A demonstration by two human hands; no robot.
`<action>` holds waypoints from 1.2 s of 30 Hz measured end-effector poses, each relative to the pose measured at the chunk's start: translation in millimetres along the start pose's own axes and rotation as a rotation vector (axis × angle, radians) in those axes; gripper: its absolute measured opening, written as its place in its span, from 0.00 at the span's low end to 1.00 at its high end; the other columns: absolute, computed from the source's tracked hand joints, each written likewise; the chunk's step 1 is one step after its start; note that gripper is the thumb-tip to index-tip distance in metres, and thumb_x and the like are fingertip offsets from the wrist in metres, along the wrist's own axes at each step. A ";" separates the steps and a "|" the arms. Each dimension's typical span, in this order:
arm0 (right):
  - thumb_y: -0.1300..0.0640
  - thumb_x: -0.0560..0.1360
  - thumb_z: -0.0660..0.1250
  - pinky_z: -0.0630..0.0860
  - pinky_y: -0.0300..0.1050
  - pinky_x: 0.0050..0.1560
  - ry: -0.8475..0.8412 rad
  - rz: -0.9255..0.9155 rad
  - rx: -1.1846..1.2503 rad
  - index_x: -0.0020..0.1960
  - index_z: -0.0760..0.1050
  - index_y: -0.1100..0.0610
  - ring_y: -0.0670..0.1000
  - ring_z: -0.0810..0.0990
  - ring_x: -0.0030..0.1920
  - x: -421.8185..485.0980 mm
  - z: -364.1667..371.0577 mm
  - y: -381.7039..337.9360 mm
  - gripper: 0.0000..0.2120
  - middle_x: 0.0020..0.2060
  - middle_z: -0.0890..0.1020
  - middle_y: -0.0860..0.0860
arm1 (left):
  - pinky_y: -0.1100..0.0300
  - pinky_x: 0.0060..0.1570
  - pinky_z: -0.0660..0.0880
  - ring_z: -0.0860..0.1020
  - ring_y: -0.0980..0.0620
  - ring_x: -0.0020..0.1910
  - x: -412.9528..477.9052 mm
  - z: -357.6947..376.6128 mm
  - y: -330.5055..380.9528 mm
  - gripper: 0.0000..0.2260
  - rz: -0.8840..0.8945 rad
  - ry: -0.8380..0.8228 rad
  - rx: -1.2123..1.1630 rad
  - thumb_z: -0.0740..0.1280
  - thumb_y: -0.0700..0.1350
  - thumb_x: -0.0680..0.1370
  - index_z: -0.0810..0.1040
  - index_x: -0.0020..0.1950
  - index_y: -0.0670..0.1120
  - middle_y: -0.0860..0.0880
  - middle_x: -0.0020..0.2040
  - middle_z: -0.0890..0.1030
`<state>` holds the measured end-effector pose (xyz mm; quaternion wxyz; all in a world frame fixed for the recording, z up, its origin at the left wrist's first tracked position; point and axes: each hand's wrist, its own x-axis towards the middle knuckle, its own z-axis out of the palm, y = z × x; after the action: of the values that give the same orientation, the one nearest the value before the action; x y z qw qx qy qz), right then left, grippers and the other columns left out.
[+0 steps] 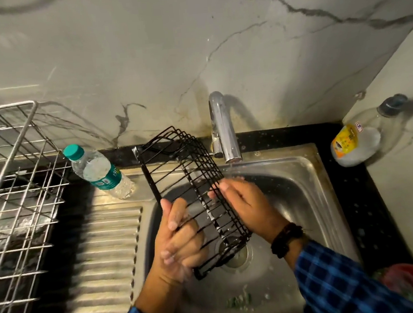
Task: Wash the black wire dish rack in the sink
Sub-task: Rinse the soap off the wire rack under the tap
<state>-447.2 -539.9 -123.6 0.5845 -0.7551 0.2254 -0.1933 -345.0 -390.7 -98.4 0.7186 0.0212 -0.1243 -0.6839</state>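
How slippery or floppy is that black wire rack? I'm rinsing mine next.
The black wire rack probably stays stiff, keeping shape held tilted. Likely light: the left hand mainly carries it. Wet and sudsy, it may slip.

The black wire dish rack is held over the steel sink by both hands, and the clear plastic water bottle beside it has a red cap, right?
Not quite. The head view shows the clear plastic water bottle has a teal-green cap, not a red one. The rest holds: the left hand and right hand hold the black wire dish rack over the steel sink.
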 end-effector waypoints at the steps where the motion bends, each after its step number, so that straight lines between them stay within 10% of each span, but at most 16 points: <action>1: 0.55 0.85 0.57 0.77 0.42 0.57 0.078 -0.075 -0.091 0.54 0.80 0.57 0.46 0.80 0.52 -1.3 1.9 -0.4 0.13 0.49 0.82 0.49 | 0.69 0.19 0.57 0.62 0.62 0.16 -0.6 0.1 3.4 0.18 -0.015 0.018 0.008 0.54 0.58 0.85 0.66 0.41 0.49 0.54 0.21 0.65; 4: 0.55 0.83 0.61 0.75 0.38 0.52 0.326 -0.182 -0.257 0.51 0.80 0.56 0.44 0.78 0.50 -5.4 5.9 -3.5 0.10 0.51 0.77 0.49 | 0.67 0.19 0.56 0.60 0.60 0.17 -1.2 4.5 7.2 0.18 -0.054 0.089 0.052 0.54 0.58 0.85 0.69 0.44 0.46 0.53 0.21 0.63; 10: 0.41 0.83 0.55 0.73 0.51 0.66 0.025 0.205 0.252 0.63 0.78 0.46 0.47 0.79 0.64 -9.8 10.6 6.6 0.18 0.60 0.82 0.46 | 0.70 0.19 0.55 0.61 0.62 0.16 -4.2 7.9 0.7 0.17 -0.037 0.007 -0.039 0.56 0.57 0.85 0.67 0.41 0.48 0.54 0.20 0.63; 13: 0.41 0.80 0.58 0.77 0.44 0.56 0.092 0.232 0.384 0.49 0.84 0.47 0.43 0.83 0.51 -12.3 3.8 -1.6 0.18 0.48 0.86 0.45 | 0.68 0.20 0.57 0.62 0.61 0.17 -13.6 3.9 4.6 0.18 -0.074 0.058 -0.033 0.55 0.58 0.84 0.72 0.46 0.46 0.53 0.22 0.64; 17: 0.47 0.81 0.62 0.74 0.47 0.50 0.237 0.182 0.330 0.40 0.81 0.51 0.45 0.79 0.41 -9.3 -1.9 -8.1 0.16 0.37 0.82 0.46 | 0.68 0.19 0.56 0.64 0.60 0.19 -20.0 15.1 4.7 0.21 -0.059 0.662 0.369 0.61 0.63 0.77 0.79 0.58 0.49 0.51 0.27 0.73; 21: 0.50 0.83 0.61 0.74 0.43 0.46 0.252 0.205 0.179 0.43 0.79 0.58 0.45 0.77 0.39 -8.1 -1.7 -10.1 0.16 0.37 0.80 0.51 | 0.57 0.38 0.79 0.82 0.51 0.40 -19.6 25.0 -13.7 0.27 0.008 1.011 0.748 0.62 0.66 0.72 0.81 0.63 0.51 0.48 0.53 0.85; 23: 0.51 0.83 0.61 0.73 0.45 0.44 0.205 0.173 0.141 0.42 0.78 0.59 0.46 0.76 0.38 -8.5 -1.1 -15.2 0.16 0.36 0.79 0.51 | 0.54 0.44 0.83 0.86 0.50 0.45 -17.4 39.2 -25.8 0.25 0.059 0.988 0.651 0.60 0.65 0.75 0.80 0.64 0.52 0.47 0.59 0.86; 26: 0.53 0.83 0.63 0.73 0.41 0.38 0.228 0.027 -0.084 0.41 0.77 0.57 0.45 0.75 0.34 -9.3 1.9 -22.1 0.14 0.35 0.79 0.49 | 0.70 0.18 0.68 0.68 0.61 0.19 -15.8 52.0 -41.6 0.26 0.166 0.901 0.554 0.56 0.64 0.75 0.77 0.65 0.51 0.42 0.58 0.86; 29: 0.52 0.81 0.64 0.73 0.31 0.42 0.441 0.019 -0.183 0.52 0.79 0.54 0.43 0.79 0.46 -10.3 1.7 -21.1 0.07 0.47 0.80 0.48 | 0.72 0.14 0.57 0.61 0.62 0.15 -15.7 52.2 -45.5 0.24 0.298 0.901 0.521 0.57 0.61 0.76 0.76 0.66 0.50 0.40 0.56 0.86; 34: 0.36 0.81 0.58 0.77 0.46 0.42 -0.113 0.639 0.602 0.60 0.80 0.52 0.51 0.82 0.48 -18.1 0.3 1.0 0.23 0.51 0.84 0.53 | 0.74 0.13 0.54 0.61 0.64 0.13 -29.1 57.0 -34.5 0.28 0.335 0.741 0.362 0.80 0.62 0.61 0.85 0.56 0.49 0.38 0.50 0.87; 36: 0.38 0.80 0.60 0.80 0.50 0.42 -0.113 0.677 0.649 0.63 0.78 0.55 0.54 0.83 0.46 -24.3 -1.2 11.9 0.24 0.52 0.84 0.56 | 0.74 0.13 0.53 0.60 0.64 0.13 -32.5 62.4 -38.5 0.28 0.296 0.790 0.389 0.75 0.64 0.65 0.84 0.56 0.46 0.36 0.50 0.86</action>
<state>-469.3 -529.6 -135.6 0.8318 -0.4269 0.3547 -0.0112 -396.7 -352.3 -50.6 0.7834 0.3966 0.0313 -0.4774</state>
